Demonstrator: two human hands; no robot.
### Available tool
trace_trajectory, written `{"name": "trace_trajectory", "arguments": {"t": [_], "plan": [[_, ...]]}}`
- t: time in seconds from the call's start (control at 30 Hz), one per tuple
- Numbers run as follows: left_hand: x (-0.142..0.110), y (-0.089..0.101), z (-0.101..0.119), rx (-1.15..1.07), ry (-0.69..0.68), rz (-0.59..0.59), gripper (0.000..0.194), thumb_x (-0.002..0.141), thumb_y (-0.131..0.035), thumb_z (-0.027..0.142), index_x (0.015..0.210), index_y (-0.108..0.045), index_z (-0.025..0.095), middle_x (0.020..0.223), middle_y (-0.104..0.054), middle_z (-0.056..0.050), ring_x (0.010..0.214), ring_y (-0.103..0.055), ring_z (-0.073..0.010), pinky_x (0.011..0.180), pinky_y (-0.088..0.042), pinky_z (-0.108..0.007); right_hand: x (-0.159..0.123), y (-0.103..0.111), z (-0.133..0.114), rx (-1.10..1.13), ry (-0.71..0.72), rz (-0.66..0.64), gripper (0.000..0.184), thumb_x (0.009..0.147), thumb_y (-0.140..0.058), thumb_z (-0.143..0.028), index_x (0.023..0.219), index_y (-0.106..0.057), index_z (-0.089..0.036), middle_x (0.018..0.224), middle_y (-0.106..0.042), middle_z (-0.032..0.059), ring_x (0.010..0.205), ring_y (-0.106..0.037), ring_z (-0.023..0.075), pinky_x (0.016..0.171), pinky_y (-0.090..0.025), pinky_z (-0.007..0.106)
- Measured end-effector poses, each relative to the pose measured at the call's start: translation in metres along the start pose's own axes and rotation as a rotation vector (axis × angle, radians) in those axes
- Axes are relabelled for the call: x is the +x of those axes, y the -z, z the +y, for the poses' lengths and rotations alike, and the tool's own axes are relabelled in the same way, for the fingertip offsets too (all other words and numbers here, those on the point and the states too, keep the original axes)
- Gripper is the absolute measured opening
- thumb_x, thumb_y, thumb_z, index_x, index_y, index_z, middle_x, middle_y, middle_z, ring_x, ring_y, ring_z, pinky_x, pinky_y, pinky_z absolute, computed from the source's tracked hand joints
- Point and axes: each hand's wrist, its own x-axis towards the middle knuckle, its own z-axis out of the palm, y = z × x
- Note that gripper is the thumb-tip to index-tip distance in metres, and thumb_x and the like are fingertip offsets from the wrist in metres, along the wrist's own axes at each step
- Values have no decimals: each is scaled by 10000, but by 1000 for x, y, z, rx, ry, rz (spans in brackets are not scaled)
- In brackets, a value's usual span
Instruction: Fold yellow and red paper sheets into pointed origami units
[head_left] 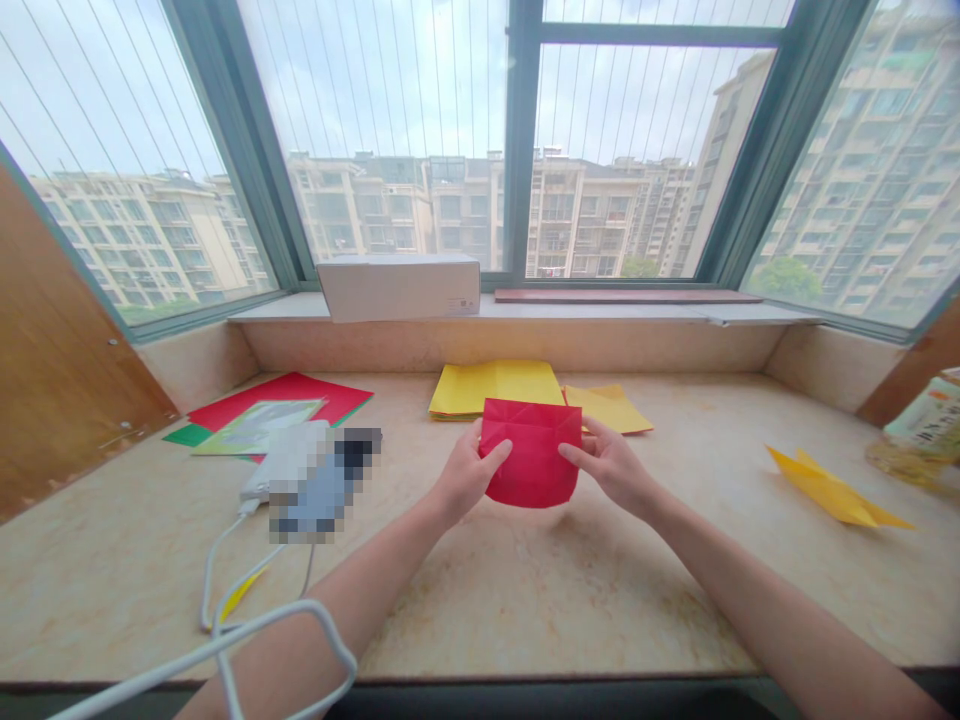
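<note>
Fingers [498, 457] of the left hand [461, 476] and right hand [619, 466], beyond the near-left white cable [150, 672] that may snag the left forearm [375, 570], grasp opposite edges of the folded red paper [533, 465] above the bench [562, 600], apparently to keep it flat. Far side: yellow paper stack [499, 388], then white box [401, 288].

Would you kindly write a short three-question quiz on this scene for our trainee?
1. True or false: the left hand and right hand hold the same folded red paper piece.
2. Where does the long white rectangular box stand?
A) On the floor
B) On the pale ledge at the back
C) On the red paper
3. Which hand is nearer the creased yellow paper piece with pointed ends?

Key: 1 true; 2 B; 3 the right hand.
</note>
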Motion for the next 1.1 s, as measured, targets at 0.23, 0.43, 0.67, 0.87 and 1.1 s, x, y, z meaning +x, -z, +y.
{"name": "trace_trajectory", "arguments": {"t": [0.23,0.43,0.67,0.87,1.1], "plan": [[0,-2,1,-43,12,-2,387,806,-721,325,1137,-598,167,1116,-717,-116,964,-701,-261,829,-570,-371,-1,0,-3,0,-14,-20,460,775,-769,-388,1183,-613,-242,1102,-736,81,934,-726,265,825,-603,428],[0,1,0,-95,101,-43,396,801,-723,371,1108,-572,171,926,-756,-87,765,-735,-243,712,-586,-373,2,8,-2,23,-10,101,446,768,-770,-406,1149,-624,-226,1010,-759,79,863,-734,258,794,-604,413],[3,4,-1,-67,116,-54,402,801,-715,425,1086,-615,160,862,-759,-81,733,-732,-238,688,-574,-353,2,10,-3,4,-29,-11,473,746,-787,-393,1159,-625,-229,1084,-736,82,961,-710,256,835,-584,400],[4,7,0,-113,85,-2,449,767,-739,457,1080,-610,162,835,-753,-65,690,-711,-206,615,-531,-278,4,14,0,-62,12,23,287,766,-744,-377,1007,-722,-223,941,-755,55,846,-702,228,801,-564,389],[6,10,-1,-56,89,44,420,826,-666,435,1129,-613,149,805,-737,-45,646,-669,-167,567,-486,-239,3,19,8,-338,181,-15,255,748,-564,-139,791,-792,-245,1007,-719,48,920,-668,212,801,-543,343]]}}
